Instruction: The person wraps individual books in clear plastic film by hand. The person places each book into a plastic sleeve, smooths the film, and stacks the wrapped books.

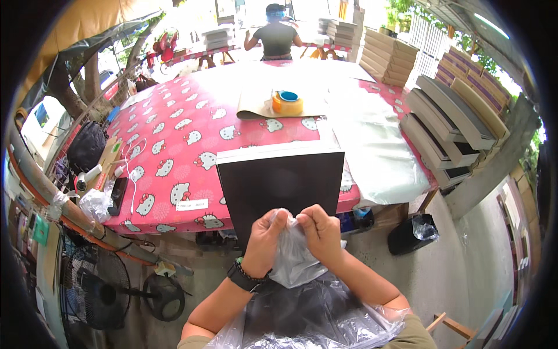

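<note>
My left hand (pixel 263 243), with a dark watch on its wrist, pinches the edge of a clear plastic bag (pixel 295 260). Close beside it, my right hand (pixel 323 237) grips the same edge with curled fingers. Crumpled, the bag hangs down between my wrists. More clear plastic sheeting (pixel 308 317) is spread over my lap. Just beyond my knuckles a flat black box (pixel 282 180) with a white upper edge stands upright at the table's near side. Its lower part is hidden behind my hands.
A pink patterned cloth covers the table (pixel 168 139). On it lie tape rolls (pixel 288 104), brown paper (pixel 251 109) and clear sheets (pixel 383 154). Stacked boxes (pixel 444 122) stand right, a black bin (pixel 411 235) below. A fan (pixel 96 291) is at lower left; another person (pixel 276 35) works beyond.
</note>
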`<action>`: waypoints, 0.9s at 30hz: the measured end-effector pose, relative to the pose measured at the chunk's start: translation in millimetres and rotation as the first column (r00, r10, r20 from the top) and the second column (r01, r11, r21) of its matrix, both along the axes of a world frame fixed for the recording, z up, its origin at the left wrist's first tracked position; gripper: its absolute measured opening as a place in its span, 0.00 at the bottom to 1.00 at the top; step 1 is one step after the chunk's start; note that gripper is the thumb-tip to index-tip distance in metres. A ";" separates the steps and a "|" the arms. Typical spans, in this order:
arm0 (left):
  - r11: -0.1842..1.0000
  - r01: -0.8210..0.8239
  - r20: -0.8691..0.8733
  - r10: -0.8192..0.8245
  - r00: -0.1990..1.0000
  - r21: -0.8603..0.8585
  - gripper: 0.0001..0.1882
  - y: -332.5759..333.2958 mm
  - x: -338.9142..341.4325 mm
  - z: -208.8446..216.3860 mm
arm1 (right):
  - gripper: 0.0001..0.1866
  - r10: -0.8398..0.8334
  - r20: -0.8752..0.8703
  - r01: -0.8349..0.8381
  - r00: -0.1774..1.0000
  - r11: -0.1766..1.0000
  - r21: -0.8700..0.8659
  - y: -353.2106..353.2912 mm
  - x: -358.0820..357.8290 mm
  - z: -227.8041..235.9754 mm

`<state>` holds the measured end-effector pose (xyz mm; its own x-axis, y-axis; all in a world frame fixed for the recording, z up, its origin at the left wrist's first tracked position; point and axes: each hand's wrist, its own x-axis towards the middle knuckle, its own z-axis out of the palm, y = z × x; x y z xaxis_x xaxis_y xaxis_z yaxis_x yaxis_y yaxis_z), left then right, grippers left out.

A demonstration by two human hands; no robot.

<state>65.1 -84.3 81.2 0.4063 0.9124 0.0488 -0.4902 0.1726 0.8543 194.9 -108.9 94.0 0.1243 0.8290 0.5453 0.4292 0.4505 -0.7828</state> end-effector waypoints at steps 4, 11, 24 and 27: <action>0.997 0.074 0.250 -0.081 0.965 0.037 0.14 -2.5 1.7 -1.8 | 0.09 -0.003 -0.124 -0.010 0.992 0.994 -0.105 6.4 3.9 -0.9; 0.970 -0.158 -0.038 0.168 0.985 0.183 0.12 2.5 -3.1 -0.9 | 0.06 0.417 -0.421 -0.565 0.805 0.757 -0.329 2.2 20.0 4.4; 0.999 -0.002 0.017 0.003 1.000 -0.050 0.11 1.0 -10.5 -7.5 | 0.07 0.199 -0.160 -0.225 0.967 0.961 -0.164 5.5 9.3 -10.9; 0.999 -0.038 -0.045 0.039 0.998 0.013 0.12 0.4 -4.5 -7.6 | 0.08 0.161 -0.006 -0.160 0.987 0.977 -0.143 4.8 10.9 -10.7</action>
<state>60.6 -83.9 73.5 0.3731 0.9268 0.0426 -0.4573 0.1437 0.8776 205.8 -104.1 83.4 -0.0197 0.9071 0.4204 0.3652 0.3979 -0.8416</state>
